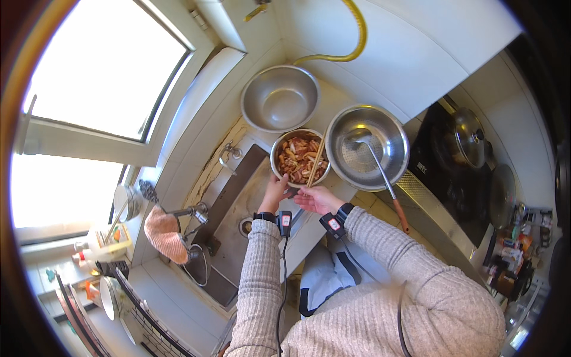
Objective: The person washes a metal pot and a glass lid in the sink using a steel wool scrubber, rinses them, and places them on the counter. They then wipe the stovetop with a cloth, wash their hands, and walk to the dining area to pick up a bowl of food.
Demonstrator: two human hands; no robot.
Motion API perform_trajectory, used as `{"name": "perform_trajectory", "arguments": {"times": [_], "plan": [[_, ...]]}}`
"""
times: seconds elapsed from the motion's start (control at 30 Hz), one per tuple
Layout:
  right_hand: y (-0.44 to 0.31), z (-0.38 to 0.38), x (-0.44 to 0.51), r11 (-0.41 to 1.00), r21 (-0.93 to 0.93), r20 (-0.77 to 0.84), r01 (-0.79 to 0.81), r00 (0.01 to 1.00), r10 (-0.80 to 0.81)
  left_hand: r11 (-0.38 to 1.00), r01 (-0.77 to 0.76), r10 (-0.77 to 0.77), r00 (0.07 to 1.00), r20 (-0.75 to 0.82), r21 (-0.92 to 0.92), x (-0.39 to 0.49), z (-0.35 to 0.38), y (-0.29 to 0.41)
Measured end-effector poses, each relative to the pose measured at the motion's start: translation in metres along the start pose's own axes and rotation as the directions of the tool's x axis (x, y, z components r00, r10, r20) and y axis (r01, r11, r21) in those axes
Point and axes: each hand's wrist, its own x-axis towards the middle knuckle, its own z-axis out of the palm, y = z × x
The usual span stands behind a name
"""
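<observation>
A steel bowl (274, 166) of sliced raw meat (299, 157) stands on the counter corner beside the sink. My left hand (275, 194) is at the bowl's near rim, with thumb and fingers apart; whether it grips the rim cannot be told. My right hand (317, 200) is just below the bowl, palm partly turned up and fingers spread, by the lower ends of wooden chopsticks (316, 163). The chopsticks lean across the meat and the rim. Whether the fingers touch them is unclear. A large steel basin (332, 163) to the right holds a ladle (378, 161) with a wooden handle.
Behind stands another steel basin (280, 99). The sink (243, 196) with its faucet (229, 154) lies left, a pink cloth (166, 234) beyond it. At right is a black cooktop (439, 178) with a lidded pan (469, 138). A yellow hose (363, 33) hangs on the wall.
</observation>
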Motion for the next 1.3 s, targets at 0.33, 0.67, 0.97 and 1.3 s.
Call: {"name": "perform_trajectory", "arguments": {"times": [0.33, 0.67, 0.97, 1.3], "plan": [[0.050, -0.023, -0.093, 0.820, -0.567, 0.197, 0.076, 0.979, 0.045, 0.899, -0.289, 0.261, 0.957, -0.126, -0.329, -0.049, -0.011, -0.071], [0.124, -0.063, -0.308, 0.277, -0.881, 0.167, 0.383, 0.800, -0.576, 0.947, -0.280, 0.287, 0.958, 0.022, -0.158, -0.251, -0.010, -0.090], [0.230, -0.174, -0.481, 0.246, -0.945, -0.060, 0.214, 0.627, -0.777, 0.976, -0.060, -0.058, 0.855, 0.515, 0.209, -0.292, 0.134, -0.109], [0.409, -0.300, -0.701, 0.623, -0.781, -0.603, 0.044, 0.207, -0.771, 0.760, -0.135, -0.445, 0.605, 0.660, 0.636, -0.391, 0.478, -0.213]]}}
